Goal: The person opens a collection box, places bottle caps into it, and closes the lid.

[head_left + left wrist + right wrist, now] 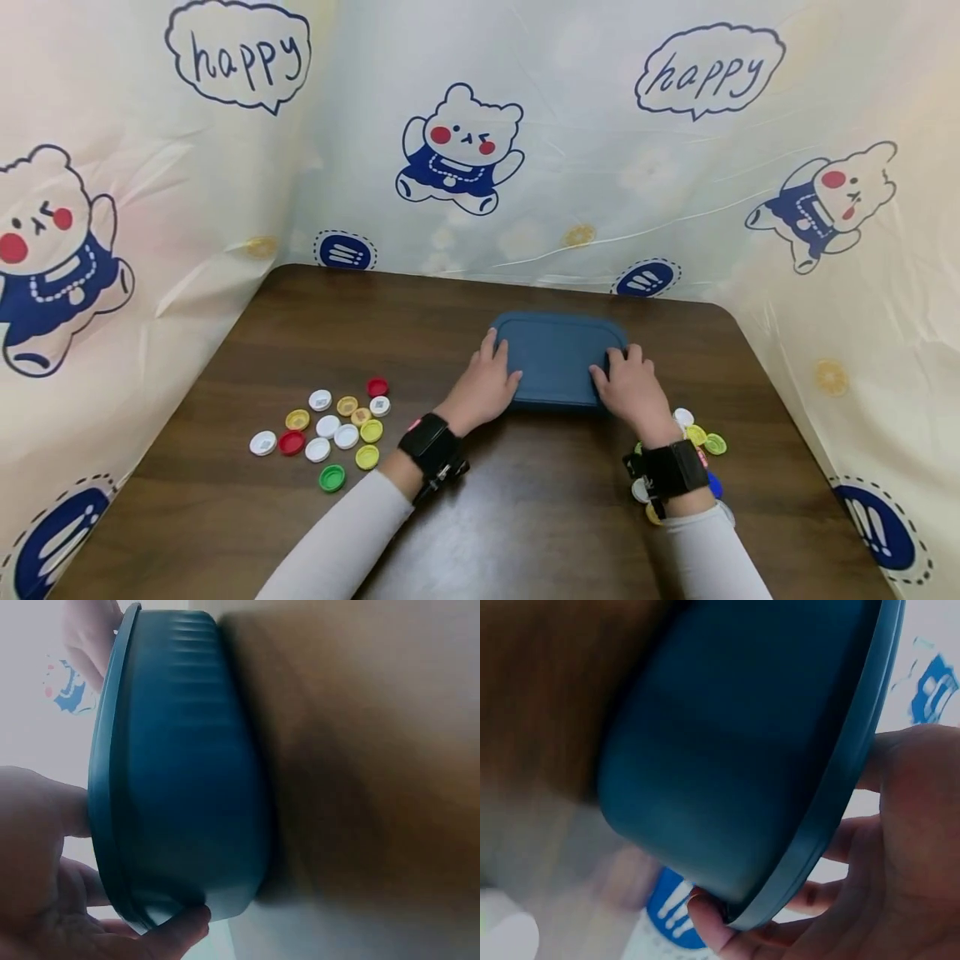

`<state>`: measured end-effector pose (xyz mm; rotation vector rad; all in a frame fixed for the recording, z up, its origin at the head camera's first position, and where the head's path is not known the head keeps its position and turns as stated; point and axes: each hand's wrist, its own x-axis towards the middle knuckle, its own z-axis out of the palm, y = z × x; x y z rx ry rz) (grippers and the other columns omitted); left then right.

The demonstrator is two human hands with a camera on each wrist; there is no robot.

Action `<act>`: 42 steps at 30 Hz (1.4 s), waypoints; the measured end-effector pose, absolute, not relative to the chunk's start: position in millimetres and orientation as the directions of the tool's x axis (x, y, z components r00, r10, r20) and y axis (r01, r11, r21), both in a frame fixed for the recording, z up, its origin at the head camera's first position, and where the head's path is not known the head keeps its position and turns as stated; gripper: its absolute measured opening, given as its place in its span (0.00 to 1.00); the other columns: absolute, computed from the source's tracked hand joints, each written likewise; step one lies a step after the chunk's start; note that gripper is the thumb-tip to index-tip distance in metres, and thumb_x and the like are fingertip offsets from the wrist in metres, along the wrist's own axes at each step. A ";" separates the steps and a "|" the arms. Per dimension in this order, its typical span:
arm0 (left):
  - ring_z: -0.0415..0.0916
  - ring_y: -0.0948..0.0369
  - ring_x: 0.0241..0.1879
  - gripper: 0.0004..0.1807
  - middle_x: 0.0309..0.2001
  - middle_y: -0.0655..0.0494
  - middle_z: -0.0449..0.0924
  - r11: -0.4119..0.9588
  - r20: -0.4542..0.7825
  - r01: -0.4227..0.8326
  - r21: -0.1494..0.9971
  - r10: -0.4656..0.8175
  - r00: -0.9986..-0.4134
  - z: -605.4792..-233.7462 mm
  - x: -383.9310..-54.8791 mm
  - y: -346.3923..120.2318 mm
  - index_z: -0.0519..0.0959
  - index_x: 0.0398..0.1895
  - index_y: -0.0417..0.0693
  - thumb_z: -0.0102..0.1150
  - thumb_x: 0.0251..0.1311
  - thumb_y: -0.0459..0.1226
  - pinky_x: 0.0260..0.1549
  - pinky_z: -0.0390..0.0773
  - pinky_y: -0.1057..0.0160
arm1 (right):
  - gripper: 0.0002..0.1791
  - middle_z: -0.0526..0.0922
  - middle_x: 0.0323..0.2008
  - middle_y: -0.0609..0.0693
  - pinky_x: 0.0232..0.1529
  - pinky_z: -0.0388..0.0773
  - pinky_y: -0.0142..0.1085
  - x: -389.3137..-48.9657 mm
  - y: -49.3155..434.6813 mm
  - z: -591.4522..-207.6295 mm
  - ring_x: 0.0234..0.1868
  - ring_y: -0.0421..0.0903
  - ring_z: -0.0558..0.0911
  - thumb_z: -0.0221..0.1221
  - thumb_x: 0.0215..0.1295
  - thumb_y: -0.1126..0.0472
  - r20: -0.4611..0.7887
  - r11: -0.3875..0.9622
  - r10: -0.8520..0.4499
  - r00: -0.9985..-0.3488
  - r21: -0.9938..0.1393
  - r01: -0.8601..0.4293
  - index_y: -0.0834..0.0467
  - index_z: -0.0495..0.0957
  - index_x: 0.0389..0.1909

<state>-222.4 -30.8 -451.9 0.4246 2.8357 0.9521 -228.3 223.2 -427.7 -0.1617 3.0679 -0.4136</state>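
Observation:
A dark blue plastic container (558, 354) with rounded corners and a lid stands at the back middle of the table. My left hand (483, 387) grips its left end, thumb on the top edge and a fingertip around the side just below the rim, as the left wrist view shows. At the opposite end, my right hand (633, 387) holds the lid edge (832, 802), one finger curled under the rim. The lid covers the container, so its inside is hidden. Ribbed lines run along part of the container wall (187, 765).
Several white, red, yellow, orange and green bottle caps (327, 427) lie on the brown table (480, 517) at the left. More caps (696, 435) lie at the right, partly hidden under my right wrist. A printed curtain (570, 183) hangs behind the table.

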 end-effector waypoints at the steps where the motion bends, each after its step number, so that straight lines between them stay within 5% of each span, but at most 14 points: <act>1: 0.52 0.42 0.76 0.36 0.82 0.41 0.34 0.763 -0.016 0.229 0.604 0.299 -0.954 -452.0 -215.6 -36.1 0.52 0.79 0.36 0.45 0.78 0.47 0.64 0.71 0.47 | 0.31 0.61 0.63 0.77 0.57 0.71 0.65 -222.4 218.4 -427.5 0.57 0.76 0.68 0.49 0.79 0.50 -0.014 0.959 -0.115 -0.993 -0.262 -0.107 0.73 0.65 0.68; 19: 0.62 0.39 0.71 0.35 0.78 0.34 0.48 0.828 0.047 0.218 0.517 0.227 -0.973 -443.6 -109.9 -98.4 0.63 0.73 0.29 0.57 0.72 0.43 0.60 0.74 0.43 | 0.29 0.71 0.52 0.68 0.39 0.82 0.53 -124.7 166.1 -435.1 0.44 0.64 0.77 0.63 0.69 0.47 0.184 0.942 -0.227 -0.956 -0.208 -0.263 0.67 0.76 0.58; 29: 0.67 0.41 0.68 0.34 0.77 0.34 0.53 0.862 0.087 0.200 0.466 0.180 -0.980 -443.4 -87.2 -98.7 0.67 0.70 0.30 0.60 0.70 0.44 0.53 0.79 0.45 | 0.30 0.73 0.58 0.69 0.41 0.83 0.56 -103.9 156.5 -430.4 0.50 0.66 0.79 0.63 0.67 0.43 0.118 0.960 -0.166 -0.979 -0.206 -0.188 0.63 0.78 0.59; 42: 0.66 0.39 0.66 0.32 0.73 0.34 0.59 0.880 0.126 0.200 0.430 0.161 -0.979 -437.7 -81.7 -94.4 0.70 0.67 0.28 0.61 0.69 0.43 0.53 0.78 0.46 | 0.27 0.76 0.59 0.68 0.36 0.83 0.57 -89.6 144.9 -425.3 0.49 0.66 0.81 0.65 0.66 0.45 0.179 0.970 -0.120 -0.977 -0.188 -0.154 0.61 0.80 0.56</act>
